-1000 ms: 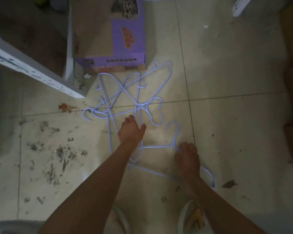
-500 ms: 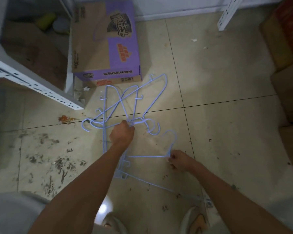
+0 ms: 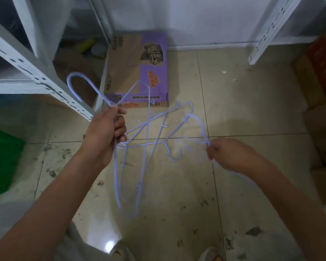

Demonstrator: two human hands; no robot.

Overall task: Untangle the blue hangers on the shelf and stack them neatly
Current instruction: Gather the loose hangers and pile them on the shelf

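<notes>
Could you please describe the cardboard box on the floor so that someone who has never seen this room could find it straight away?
Look at the tiled floor where it meets the white back wall, just right of the white metal shelf. The cardboard box lies flat there, beyond the blue hangers held in both hands. Its purple printed panel sets it apart from the plain brown boxes on the right.

— Number of blue hangers (image 3: 145, 140) in the tangle? Cannot tell: thin wires crossing at centre frame, smeared by motion.

— Held parts?

— Buried inside the left hand (image 3: 104, 134) and the right hand (image 3: 231, 155); wire trailing past the right wrist blurred.

— Elsewhere?

— Print on the purple box (image 3: 139, 72) illegible. Green object (image 3: 2, 159) cut by the left edge. Both forearms cut by the bottom edge.
</notes>
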